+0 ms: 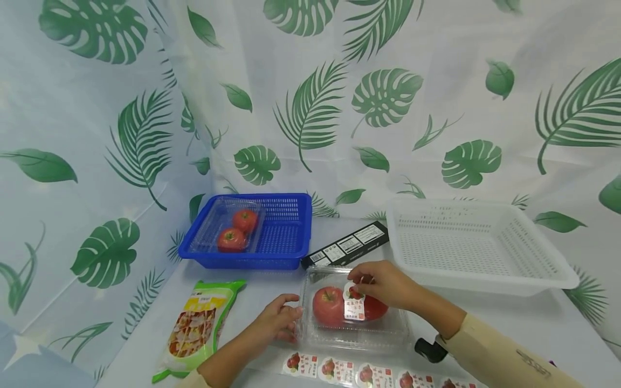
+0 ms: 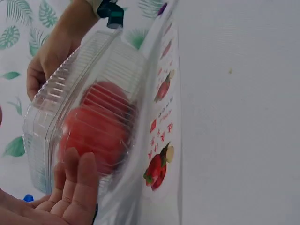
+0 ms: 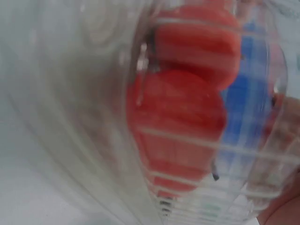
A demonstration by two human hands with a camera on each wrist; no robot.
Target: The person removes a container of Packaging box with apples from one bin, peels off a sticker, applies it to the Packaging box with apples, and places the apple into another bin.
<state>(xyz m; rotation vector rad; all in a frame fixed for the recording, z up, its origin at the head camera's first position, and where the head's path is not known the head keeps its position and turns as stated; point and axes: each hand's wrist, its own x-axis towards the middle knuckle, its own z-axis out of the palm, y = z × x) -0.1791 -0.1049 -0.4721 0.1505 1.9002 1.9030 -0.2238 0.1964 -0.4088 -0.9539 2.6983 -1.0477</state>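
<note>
A clear plastic clamshell box [image 1: 359, 338] with two red apples [image 1: 329, 306] inside stands on the table, its lid down. My right hand [image 1: 383, 283] is over the lid and pinches the upper edge of a white label sticker [image 1: 354, 309] with an apple picture. Whether the sticker's lower part touches the lid, I cannot tell. At the box's left side, my left hand [image 1: 278, 320] rests its fingertips on the wall, fingers nearly straight in the left wrist view. The right wrist view shows the apples [image 3: 178, 117] blurred through the ribbed plastic; the pinching fingertips are hidden there.
A strip of label stickers [image 1: 336, 371] lies along the front. Behind are a blue basket [image 1: 245, 264] with another clamshell of apples [image 1: 232, 240], a black box [image 1: 349, 245] and a white basket [image 1: 485, 277]. A green-edged food bag [image 1: 196, 326] lies at left.
</note>
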